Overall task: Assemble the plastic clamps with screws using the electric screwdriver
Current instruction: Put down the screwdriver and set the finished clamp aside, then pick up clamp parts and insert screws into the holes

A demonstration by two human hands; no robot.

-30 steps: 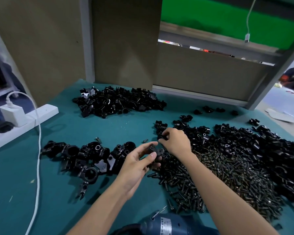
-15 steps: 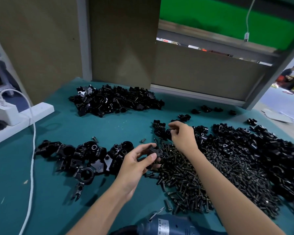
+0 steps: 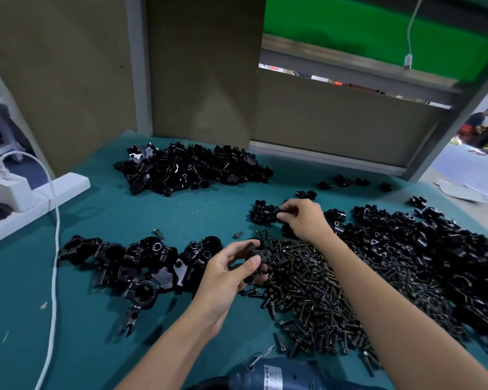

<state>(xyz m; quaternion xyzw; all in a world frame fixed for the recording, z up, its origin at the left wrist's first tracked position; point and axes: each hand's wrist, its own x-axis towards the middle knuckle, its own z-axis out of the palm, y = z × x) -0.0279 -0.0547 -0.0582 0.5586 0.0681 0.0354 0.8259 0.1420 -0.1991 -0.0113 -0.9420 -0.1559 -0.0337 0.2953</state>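
Note:
My left hand (image 3: 231, 274) grips a black plastic clamp piece (image 3: 255, 256) just above the left edge of the heap of dark screws (image 3: 316, 299). My right hand (image 3: 303, 218) reaches further back and pinches a second black clamp part (image 3: 279, 211) at a small cluster of parts (image 3: 261, 213). The blue electric screwdriver (image 3: 282, 375) lies at the table's near edge, between my forearms. A row of assembled clamps (image 3: 141, 266) lies to the left of my left hand.
The teal table (image 3: 152, 215) carries a back pile of black parts (image 3: 192, 170) and a big pile on the right (image 3: 434, 249). A white power strip (image 3: 40, 198) with a charger and white cable (image 3: 55, 249) sits at the left. Cardboard panels wall off the back.
My right hand has moved away from my left hand, back to the small cluster of parts, and pinched one there. My left hand has kept its clamp piece almost still.

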